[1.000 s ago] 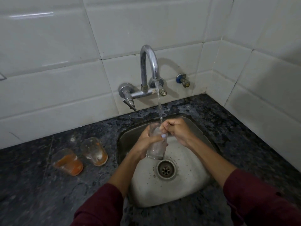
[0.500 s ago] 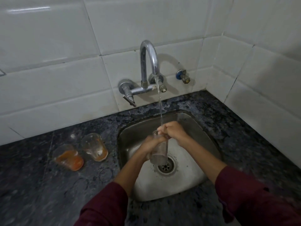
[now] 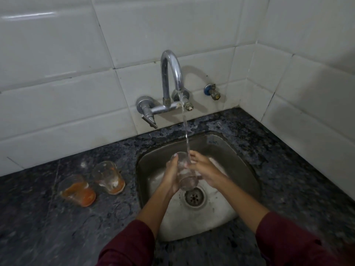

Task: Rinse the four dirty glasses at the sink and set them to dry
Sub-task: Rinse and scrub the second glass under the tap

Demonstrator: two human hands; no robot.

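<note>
Both hands are raised over the sink [image 3: 240, 156]: the glass [image 3: 185, 174] is gripped by the left hand [image 3: 172, 176], while the right hand [image 3: 206, 169] is curled against its other side under the tap [image 3: 171, 81] stream. Left of the left hand, two orange-stained glasses [image 3: 92, 186] stand just beside each other on the dark counter [image 3: 48, 227]. Beyond the hands, white tiles [image 3: 57, 104] close the corner; bare counter lies right of the right hand.
</note>
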